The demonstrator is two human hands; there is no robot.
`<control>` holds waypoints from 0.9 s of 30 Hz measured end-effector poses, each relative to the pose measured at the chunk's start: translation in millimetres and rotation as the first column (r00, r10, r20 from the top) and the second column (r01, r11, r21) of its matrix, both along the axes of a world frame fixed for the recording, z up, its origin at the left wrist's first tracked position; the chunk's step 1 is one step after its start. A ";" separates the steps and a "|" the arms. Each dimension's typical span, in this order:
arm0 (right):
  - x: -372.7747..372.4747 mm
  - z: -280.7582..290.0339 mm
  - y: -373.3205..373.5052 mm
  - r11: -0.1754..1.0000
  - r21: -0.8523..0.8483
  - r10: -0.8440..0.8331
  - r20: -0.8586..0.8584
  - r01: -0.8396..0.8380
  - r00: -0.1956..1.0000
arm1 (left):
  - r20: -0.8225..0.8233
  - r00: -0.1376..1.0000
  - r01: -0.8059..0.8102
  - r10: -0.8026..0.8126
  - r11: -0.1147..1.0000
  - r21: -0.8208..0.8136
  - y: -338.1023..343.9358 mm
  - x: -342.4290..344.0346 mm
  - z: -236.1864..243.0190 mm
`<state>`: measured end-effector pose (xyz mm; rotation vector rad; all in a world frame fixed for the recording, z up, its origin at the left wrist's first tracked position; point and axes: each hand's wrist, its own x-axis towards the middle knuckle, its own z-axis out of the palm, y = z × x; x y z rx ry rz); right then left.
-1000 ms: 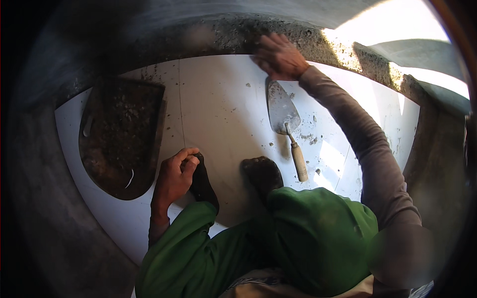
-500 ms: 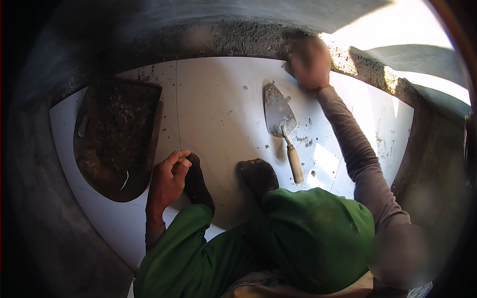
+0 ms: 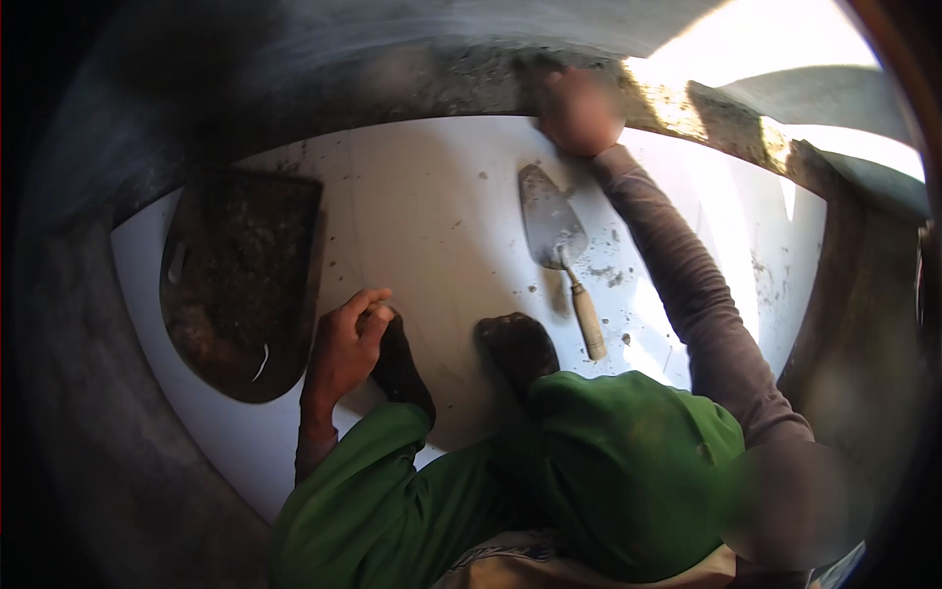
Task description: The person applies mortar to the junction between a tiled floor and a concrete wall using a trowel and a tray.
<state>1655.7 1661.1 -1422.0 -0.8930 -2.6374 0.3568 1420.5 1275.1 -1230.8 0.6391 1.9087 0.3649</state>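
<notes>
My left hand (image 3: 353,334) is held over my dark left foot (image 3: 400,368), fingers curled toward the thumb; whether something small is between them I cannot make out. My outstretched right hand (image 3: 574,108) is a smeared blur at the rough cement strip (image 3: 422,83) along the white board's back edge, its fingers unclear. A pointed trowel with a wooden handle (image 3: 587,319) lies on the white board (image 3: 432,226), below my right hand. A dark, D-shaped pan (image 3: 231,275) with cement-like residue lies to the left of my left hand.
Grey plastered walls (image 3: 88,334) surround the board, with bright sunlight on the upper right. My right foot (image 3: 515,348) and green-trousered knees (image 3: 628,471) occupy the lower middle. Small crumbs are scattered round the trowel.
Over the last second my right hand shifted rightward along the back strip, then back a little to the left and up. My left hand has stayed over my foot.
</notes>
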 end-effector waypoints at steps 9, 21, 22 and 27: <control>-25.5 37.9 -47.1 0.998 -0.049 0.024 -0.015 -0.025 1.000 | 0.089 0.994 0.047 -0.055 0.994 0.096 -50.1 -48.4 -10.0; -83.0 42.6 -45.3 0.994 -0.051 -0.094 0.104 0.100 0.990 | 0.245 0.969 -0.054 0.025 0.992 0.113 -97.1 -52.7 -23.8; -132.6 67.6 -79.7 0.973 -0.229 -0.031 -0.025 0.024 0.999 | 0.263 0.956 -0.166 0.131 0.979 0.116 -109.4 -48.2 -26.2; -242.8 130.8 -196.1 0.846 -0.326 0.296 -0.372 -0.423 0.880 | 0.389 0.870 -0.340 0.303 0.940 0.028 -69.4 -7.0 -50.4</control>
